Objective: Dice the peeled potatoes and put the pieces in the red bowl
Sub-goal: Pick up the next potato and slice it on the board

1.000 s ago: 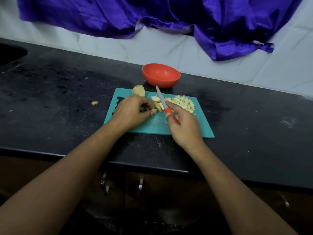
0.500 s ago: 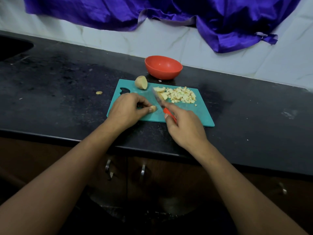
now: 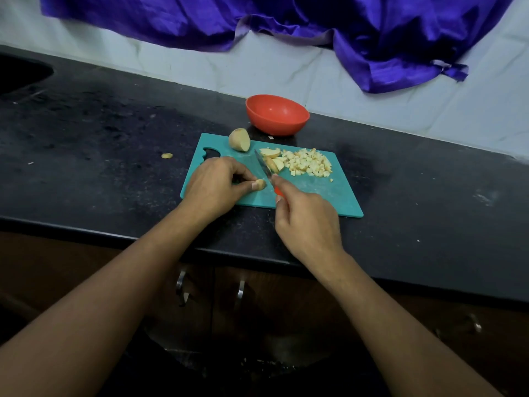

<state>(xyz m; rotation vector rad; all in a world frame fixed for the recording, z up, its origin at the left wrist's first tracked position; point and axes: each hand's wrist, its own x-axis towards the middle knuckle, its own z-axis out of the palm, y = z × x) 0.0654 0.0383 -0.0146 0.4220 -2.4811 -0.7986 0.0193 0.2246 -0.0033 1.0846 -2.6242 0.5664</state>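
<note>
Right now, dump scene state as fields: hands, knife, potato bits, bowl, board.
left hand: pinches small potato piece on the cutting board
right hand: grips the knife, blade just right of that piece
half potato: whole, at the board's far left corner
slices: on the board, beside the blade
diced pile: on the board, right of the slices
red bowl: on the counter behind the board, no pieces visible inside
stray bit: on the counter, left of the board
</note>
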